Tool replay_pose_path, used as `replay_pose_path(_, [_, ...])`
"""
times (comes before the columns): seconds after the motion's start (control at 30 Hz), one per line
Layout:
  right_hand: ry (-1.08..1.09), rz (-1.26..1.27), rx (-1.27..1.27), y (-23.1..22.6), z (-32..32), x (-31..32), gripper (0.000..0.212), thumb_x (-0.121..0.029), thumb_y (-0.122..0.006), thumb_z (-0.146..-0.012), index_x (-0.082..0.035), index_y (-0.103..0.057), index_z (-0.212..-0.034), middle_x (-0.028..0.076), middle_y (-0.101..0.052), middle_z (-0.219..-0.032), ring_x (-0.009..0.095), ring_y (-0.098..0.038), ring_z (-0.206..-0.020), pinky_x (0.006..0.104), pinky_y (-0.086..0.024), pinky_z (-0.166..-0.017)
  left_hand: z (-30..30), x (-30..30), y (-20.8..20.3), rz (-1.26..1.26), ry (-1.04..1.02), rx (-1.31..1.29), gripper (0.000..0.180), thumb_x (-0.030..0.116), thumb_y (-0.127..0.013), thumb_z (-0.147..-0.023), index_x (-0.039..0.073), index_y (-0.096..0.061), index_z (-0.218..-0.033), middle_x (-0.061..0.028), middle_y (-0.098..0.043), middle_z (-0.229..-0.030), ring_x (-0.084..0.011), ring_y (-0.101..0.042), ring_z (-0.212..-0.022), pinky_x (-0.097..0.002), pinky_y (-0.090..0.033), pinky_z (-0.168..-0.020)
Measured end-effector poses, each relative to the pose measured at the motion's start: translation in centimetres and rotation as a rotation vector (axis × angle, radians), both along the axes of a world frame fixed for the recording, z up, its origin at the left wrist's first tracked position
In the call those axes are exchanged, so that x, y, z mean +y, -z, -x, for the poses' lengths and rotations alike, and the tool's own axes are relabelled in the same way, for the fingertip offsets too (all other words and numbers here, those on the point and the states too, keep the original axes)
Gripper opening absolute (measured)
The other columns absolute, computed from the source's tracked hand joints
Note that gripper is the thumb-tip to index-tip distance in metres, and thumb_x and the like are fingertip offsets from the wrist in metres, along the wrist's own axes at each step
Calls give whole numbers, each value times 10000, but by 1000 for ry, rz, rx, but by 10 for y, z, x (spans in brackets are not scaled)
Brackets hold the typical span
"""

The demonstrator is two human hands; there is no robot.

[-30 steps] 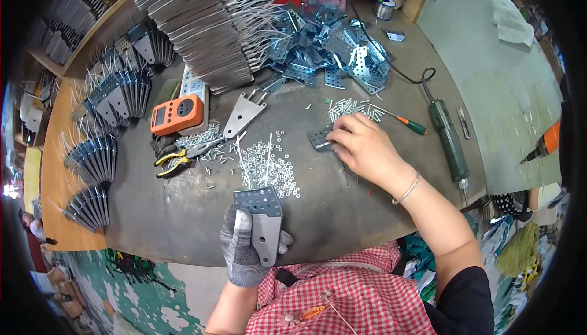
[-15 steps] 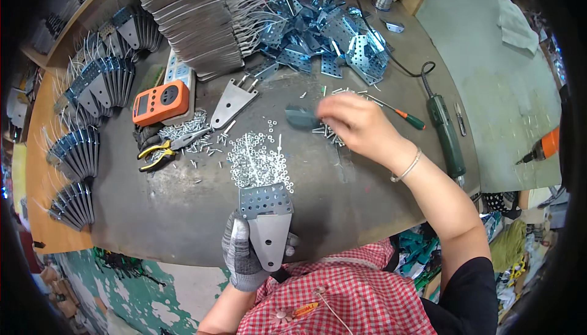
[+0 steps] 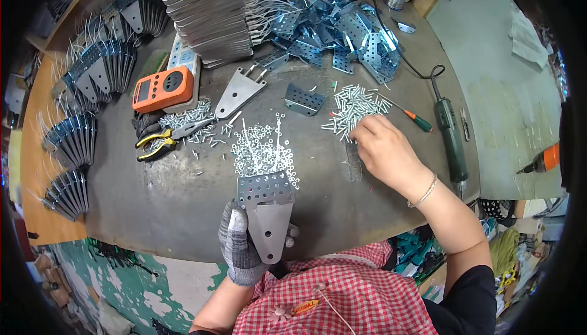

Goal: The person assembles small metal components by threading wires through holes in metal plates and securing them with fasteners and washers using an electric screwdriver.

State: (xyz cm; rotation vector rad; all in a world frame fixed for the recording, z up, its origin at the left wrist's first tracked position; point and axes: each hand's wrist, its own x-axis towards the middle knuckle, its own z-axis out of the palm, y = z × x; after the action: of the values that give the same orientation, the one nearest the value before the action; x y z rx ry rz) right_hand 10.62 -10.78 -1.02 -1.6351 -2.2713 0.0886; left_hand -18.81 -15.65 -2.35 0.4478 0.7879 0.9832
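Observation:
My left hand (image 3: pixel 241 243), in a grey knitted glove, holds a tapered grey metal plate (image 3: pixel 269 232) near the table's front edge, thumb on its left side and fingertips showing on its right. Across the plate's wide far end sits a perforated metal bracket (image 3: pixel 264 187). My bare right hand (image 3: pixel 386 150) is at the near edge of a pile of small screws (image 3: pixel 361 107), its fingers bunched together; what they pinch is hidden. A loose perforated bracket (image 3: pixel 304 99) lies left of that pile. Small nuts (image 3: pixel 260 145) are scattered just beyond the held plate.
Pliers (image 3: pixel 174 137), more screws (image 3: pixel 189 114), an orange meter (image 3: pixel 162 89) and a tapered plate (image 3: pixel 239 93) lie left. Stacked plates (image 3: pixel 202 17) and a bracket heap (image 3: pixel 342 23) stand behind. A screwdriver (image 3: pixel 419 120) and green corded tool (image 3: pixel 449 136) lie right; finished-looking assemblies (image 3: pixel 70 139) line the left edge.
My right hand has moved right and nearer, from the loose bracket to the screw pile. The bracket, blurred at my fingertips before, now lies on the table. My left hand keeps its hold.

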Motion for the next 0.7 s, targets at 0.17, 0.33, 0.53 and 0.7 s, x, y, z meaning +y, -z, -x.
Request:
replay_pose_path(0.17, [-198,-70,-123,-6,19,12,87,-30,-607,-746,-23,-607,-833,96,-577,-909,250,-581,-937,337,-539,-766,-12,5,-4,-24,-34,14,592,497,-536,-972,11,-445,-1298,-236,-643,-1067,-343,-695,-731,-387,-594,-565])
replay_pose_path(0.33, [-249,-86,-375,-10,21,19,87,-72,-609,-748,-28,-601,-822,91,-586,-873,224,-589,-918,310,-552,-733,-19,6,1,-75,-49,75,519,438,-531,-990,29,-456,-1302,-210,-656,-1036,-309,-693,-759,-384,-599,-597])
replay_pose_path(0.53, [-247,-125,-311,-1,15,16,107,-56,-623,-732,-24,-602,-832,108,-584,-895,230,-590,-930,326,-553,-726,-23,3,6,-237,-120,268,468,401,-539,-996,30,-485,-1276,-186,-667,-1045,-264,-700,-797,-372,-607,-606])
replay_pose_path(0.7, [-175,-124,-5,-2,4,25,143,11,-653,-726,3,-610,-863,111,-592,-875,231,-605,-869,345,-543,-706,-17,6,-5,-147,-110,140,435,402,-509,-1007,30,-504,-1231,-182,-665,-1043,-283,-701,-792,-386,-609,-601])
